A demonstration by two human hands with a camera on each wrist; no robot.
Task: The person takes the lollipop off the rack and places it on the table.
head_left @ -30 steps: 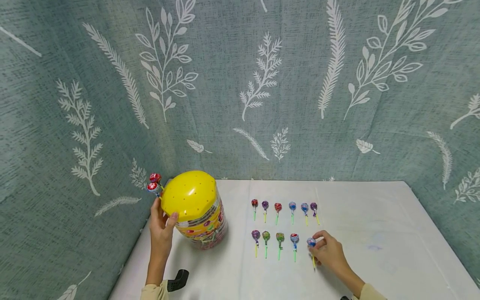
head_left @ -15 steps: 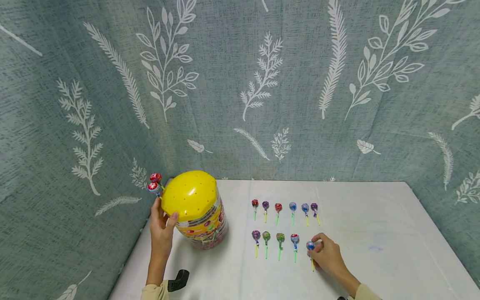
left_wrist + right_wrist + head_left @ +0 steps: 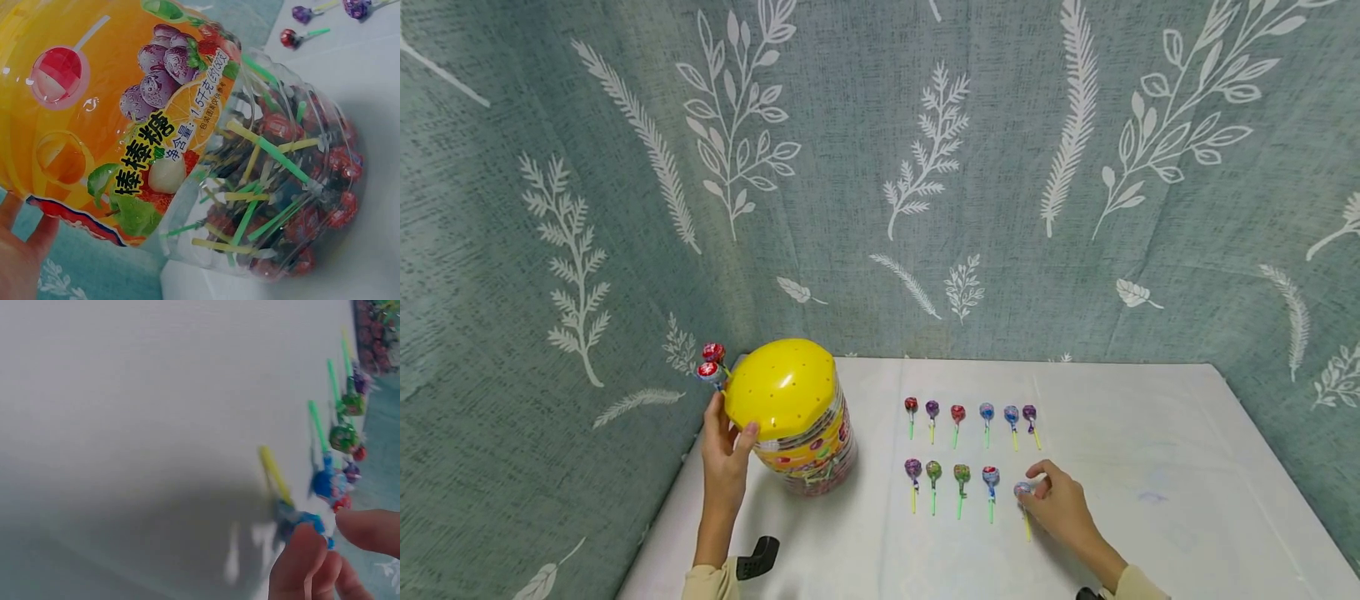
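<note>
A clear plastic candy jar [image 3: 187, 206] with a yellow lid [image 3: 782, 387] stands on the left, with many lollipops visible inside. My left hand [image 3: 724, 462] grips it near the lid, thumb in front; its other fingers are partly hidden. Two lollipops [image 3: 709, 371] show just above those fingers beside the lid; where their sticks end is hidden. My right hand [image 3: 1060, 504] is at a blue lollipop [image 3: 1027, 527] with a yellow stick, at the right end of the near row. In the right wrist view, thumb and finger stand apart, and the lollipop [image 3: 275, 475] lies partly behind a fingertip.
Several wrapped lollipops form a far row [image 3: 987, 412] and a near row [image 3: 962, 475] on the white tabletop [image 3: 1150, 450]. A patterned blue-green cloth [image 3: 850, 167] hangs behind and to the left. A black device [image 3: 758, 558] shows by the left wrist.
My right hand has shifted slightly, and its fingers have parted a little at the blue lollipop, which has moved only slightly. The left hand stays on the jar.
</note>
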